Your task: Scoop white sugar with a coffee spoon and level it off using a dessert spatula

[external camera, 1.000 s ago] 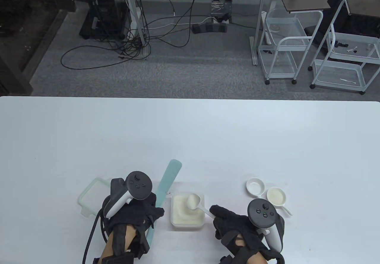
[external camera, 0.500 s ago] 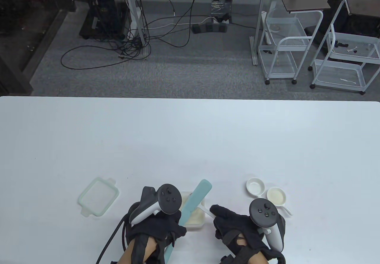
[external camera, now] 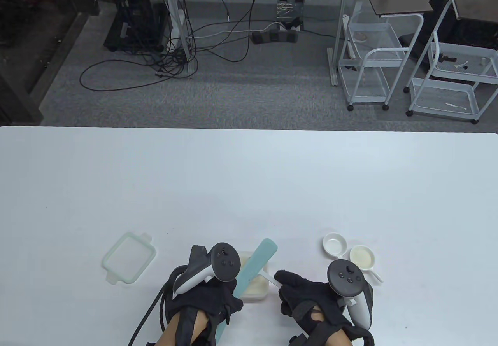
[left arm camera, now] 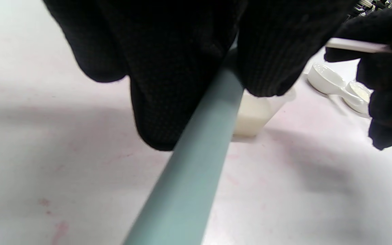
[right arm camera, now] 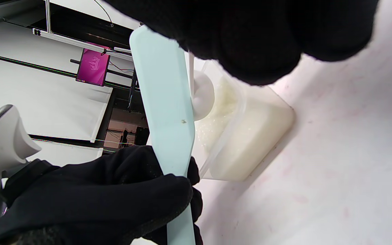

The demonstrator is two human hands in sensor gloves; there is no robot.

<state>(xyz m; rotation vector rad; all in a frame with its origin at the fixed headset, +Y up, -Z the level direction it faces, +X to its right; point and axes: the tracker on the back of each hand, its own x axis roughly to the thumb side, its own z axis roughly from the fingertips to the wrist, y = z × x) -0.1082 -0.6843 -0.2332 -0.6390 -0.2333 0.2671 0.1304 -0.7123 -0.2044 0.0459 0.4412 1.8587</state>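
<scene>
My left hand (external camera: 210, 303) grips the pale teal dessert spatula (external camera: 255, 264) by its handle; it also shows in the left wrist view (left arm camera: 196, 160) and the right wrist view (right arm camera: 163, 98). Its blade lies across the clear container of white sugar (external camera: 256, 285). My right hand (external camera: 303, 291) pinches the handle of the white coffee spoon (external camera: 268, 276). In the right wrist view the spoon's bowl (right arm camera: 204, 97) sits against the blade's edge, above the sugar (right arm camera: 247, 143). From above the spatula hides the bowl.
A pale green container lid (external camera: 128, 262) lies to the left of my left hand. Two small white handled dishes (external camera: 350, 250) stand at the right, beyond my right hand. Carts and cables stand on the floor beyond the table's far edge.
My left hand has swung the spatula rightward from beside the container to over it, covering the spoon bowl. Over the last half second it barely moved. The right hand stayed put.
</scene>
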